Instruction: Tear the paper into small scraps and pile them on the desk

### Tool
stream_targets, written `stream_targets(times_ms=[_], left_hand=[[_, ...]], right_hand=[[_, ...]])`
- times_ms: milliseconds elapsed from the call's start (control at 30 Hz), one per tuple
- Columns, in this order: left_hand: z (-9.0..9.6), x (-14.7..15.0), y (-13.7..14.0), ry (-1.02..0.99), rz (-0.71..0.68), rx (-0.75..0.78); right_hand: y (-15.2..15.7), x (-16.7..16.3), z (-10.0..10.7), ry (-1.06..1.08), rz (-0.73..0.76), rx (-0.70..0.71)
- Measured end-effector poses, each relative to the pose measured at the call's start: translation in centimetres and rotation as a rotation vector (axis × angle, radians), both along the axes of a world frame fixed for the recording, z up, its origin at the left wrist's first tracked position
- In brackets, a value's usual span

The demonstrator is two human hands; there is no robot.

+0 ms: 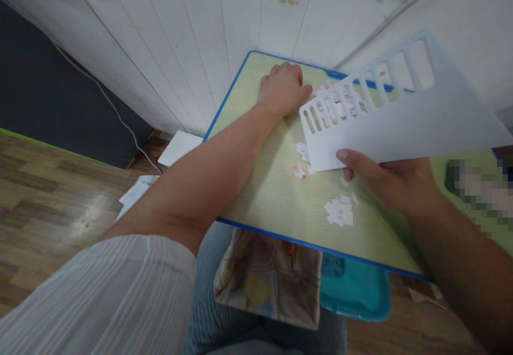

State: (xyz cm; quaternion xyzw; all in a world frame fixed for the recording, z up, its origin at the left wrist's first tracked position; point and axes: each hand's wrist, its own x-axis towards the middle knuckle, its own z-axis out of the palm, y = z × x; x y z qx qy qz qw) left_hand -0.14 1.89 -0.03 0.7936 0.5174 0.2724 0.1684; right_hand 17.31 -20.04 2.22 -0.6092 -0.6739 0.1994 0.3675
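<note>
My right hand (395,184) grips the lower edge of a thin white slotted sheet (385,130), thumb on its near face. A row of rounded slots runs along its upper edge, growing larger toward the right. The sheet is tilted above the yellow-green table (256,194), and small paper scraps show through the slots. My left hand (284,89) rests near the table's far edge with its fingers curled down, beside pinkish scraps (324,86). Whatever lies under those fingers is hidden. Nearer to me are a pile of white paper pieces (340,210) and a pink-and-white scrap (298,171).
A white panelled wall (240,13) stands behind the blue-edged table. Below its front edge are a patterned cloth (272,285) on my lap and a turquoise tray (356,291). A blurred-out object (481,189) lies at right. A cable (108,98) hangs at left.
</note>
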Motion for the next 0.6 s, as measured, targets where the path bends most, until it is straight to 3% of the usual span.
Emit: stream_targets(times_ms=[167, 333, 600], left_hand=[[-0.7, 0.3, 0.4, 0.005, 0.004, 0.046], [-0.5, 0.3, 0.5, 0.002, 0.004, 0.018], [-0.2, -0.2, 0.4, -0.029, -0.026, -0.039]], right_hand=[[0.0, 1.4, 0.3, 0.005, 0.004, 0.017], [-0.4, 2.8, 0.9, 0.049, 0.108, -0.096], [-0.7, 2.4, 1.9, 0.138, 0.137, -0.108]])
